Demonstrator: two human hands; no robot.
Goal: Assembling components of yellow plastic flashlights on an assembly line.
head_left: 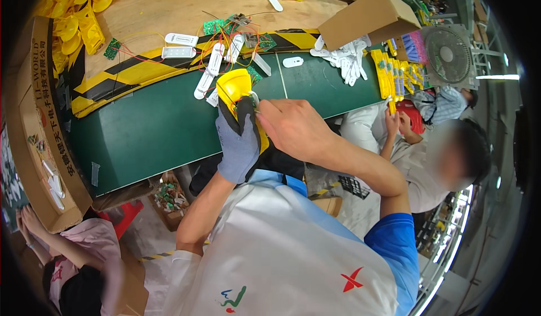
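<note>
My left hand (238,144), in a grey glove with black fingertips, grips a yellow plastic housing (234,84) over the near side of the bench. Close against the housing, my bare right hand (296,127) has its fingers pinched together; what they hold is hidden. A bit of circuit board and white plastic shows between the hands. Just beyond lie several long white plastic casings (215,59), tangled with red and yellow wires. Green circuit boards (214,27) sit among those wires, with another board (112,49) off to the left.
Yellow-black striped edging (107,93) borders a raised wooden board (169,6) on the green bench (141,141). Yellow parts (76,29) are heaped far left, white pieces (352,59) right. A cardboard box (48,130) stands left. Co-workers sit at right (417,169) and lower left (79,254).
</note>
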